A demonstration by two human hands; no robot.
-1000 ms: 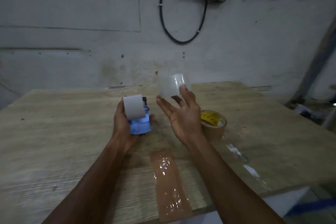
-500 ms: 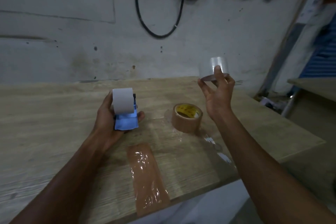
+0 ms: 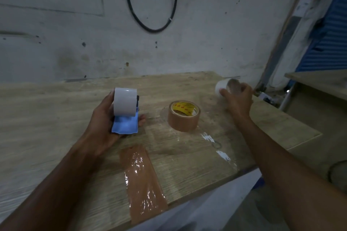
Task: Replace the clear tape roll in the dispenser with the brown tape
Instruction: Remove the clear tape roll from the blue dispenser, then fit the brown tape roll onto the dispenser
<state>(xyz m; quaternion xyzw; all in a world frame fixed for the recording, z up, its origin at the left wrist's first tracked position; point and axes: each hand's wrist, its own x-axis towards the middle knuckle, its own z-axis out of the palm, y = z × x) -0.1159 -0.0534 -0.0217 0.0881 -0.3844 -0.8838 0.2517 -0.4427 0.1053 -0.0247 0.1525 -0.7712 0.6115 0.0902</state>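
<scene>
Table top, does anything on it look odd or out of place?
A wrinkled strip of brown tape lies flat on the table near its front edge, and shiny clear film lies beside the brown tape roll.

Dim rm: stained white wall point(image 3: 197, 24) w/ black cable point(image 3: 150, 28), wood table point(image 3: 47, 118).

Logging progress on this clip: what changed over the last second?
The right hand, gripping the clear tape roll, carried it from beside the dispenser rightward, past the brown tape roll, down toward the right corner of the table. The left hand holds the dispenser as before; brown tape roll unmoved.
</scene>
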